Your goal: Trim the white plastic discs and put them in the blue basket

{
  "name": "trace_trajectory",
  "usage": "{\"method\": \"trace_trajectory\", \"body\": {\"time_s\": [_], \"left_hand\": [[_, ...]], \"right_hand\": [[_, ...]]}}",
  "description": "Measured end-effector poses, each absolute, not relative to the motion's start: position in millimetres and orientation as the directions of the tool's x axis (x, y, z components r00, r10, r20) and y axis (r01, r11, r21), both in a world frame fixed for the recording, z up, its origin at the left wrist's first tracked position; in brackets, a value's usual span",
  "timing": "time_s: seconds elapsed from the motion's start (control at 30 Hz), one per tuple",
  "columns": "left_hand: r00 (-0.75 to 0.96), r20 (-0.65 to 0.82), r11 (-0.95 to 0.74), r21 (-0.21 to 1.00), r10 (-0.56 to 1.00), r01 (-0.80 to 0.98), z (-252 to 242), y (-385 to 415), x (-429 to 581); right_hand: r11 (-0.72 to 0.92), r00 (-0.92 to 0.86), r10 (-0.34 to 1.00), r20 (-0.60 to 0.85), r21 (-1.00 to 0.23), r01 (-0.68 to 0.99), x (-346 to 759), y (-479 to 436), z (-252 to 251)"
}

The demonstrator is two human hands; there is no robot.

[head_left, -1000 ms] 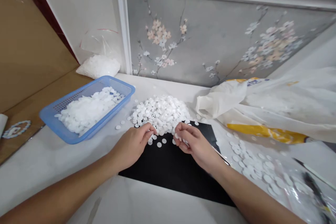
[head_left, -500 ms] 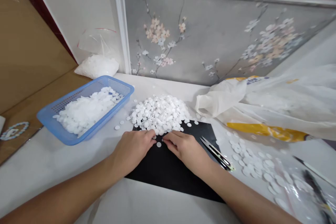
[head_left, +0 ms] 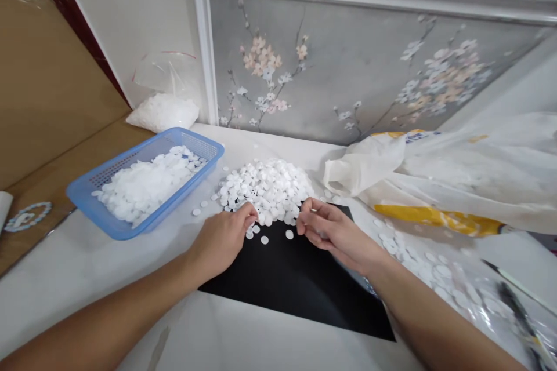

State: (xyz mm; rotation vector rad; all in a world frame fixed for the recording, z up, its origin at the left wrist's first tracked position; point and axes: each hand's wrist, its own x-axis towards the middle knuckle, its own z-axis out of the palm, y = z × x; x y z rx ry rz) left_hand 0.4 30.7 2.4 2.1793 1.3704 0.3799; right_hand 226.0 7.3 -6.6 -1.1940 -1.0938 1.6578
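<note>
Left hand [head_left: 223,239] and right hand [head_left: 337,233], apart, curled, grip unclear, flank loose white round discs [head_left: 264,240] near the far edge of the black rectangular sheet [head_left: 300,287].

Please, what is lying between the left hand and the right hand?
In the head view: loose white discs on the black sheet, and the near edge of the disc pile.

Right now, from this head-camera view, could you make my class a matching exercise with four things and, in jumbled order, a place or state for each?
1. Blue rectangular plastic basket
2. Flat black sheet
3. Clear plastic bag with a red-lined top
4. Heap of small round white discs

A. Beyond the basket, near the wall
B. Partly beneath the left hand and right hand
C. Mounded just beyond both hands
D. Perforated, with loose white pieces inside

Pairs: 1-D, 2-B, 3-A, 4-C
</note>
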Motion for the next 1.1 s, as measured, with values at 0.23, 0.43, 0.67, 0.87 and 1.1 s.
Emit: {"method": "trace_trajectory", "body": {"time_s": [0.23,0.43,0.67,0.87,1.1], "left_hand": [[0.396,-0.217,0.028,0.902,0.892,0.431,7.6,38.5,-2.1],[0.445,-0.250,0.078,0.925,0.860,0.371,4.4,28.7,3.5],[0.484,-0.220,-0.064,0.862,0.847,0.503,2.1,14.6,11.3],[0.510,-0.192,-0.081,0.882,0.839,0.465,5.8,11.0,12.7],[0.627,-0.274,0.167,0.960,0.730,0.225,3.3,14.0,12.6]], "right_hand": [[0.131,-0.303,0.952,-0.044,-0.836,0.534,231.9,7.9,-12.9],[0.111,-0.260,0.964,-0.052,-0.810,0.576,223.3,5.5,-13.6],[-0.257,-0.236,0.940,-0.246,-0.966,-0.013,194.6,-6.9,-7.6],[-0.305,-0.267,0.924,-0.273,-0.949,-0.086,185.6,-12.6,-8.9],[-0.374,-0.369,0.883,-0.291,-0.911,-0.177,185.9,-13.6,-7.0]]}}
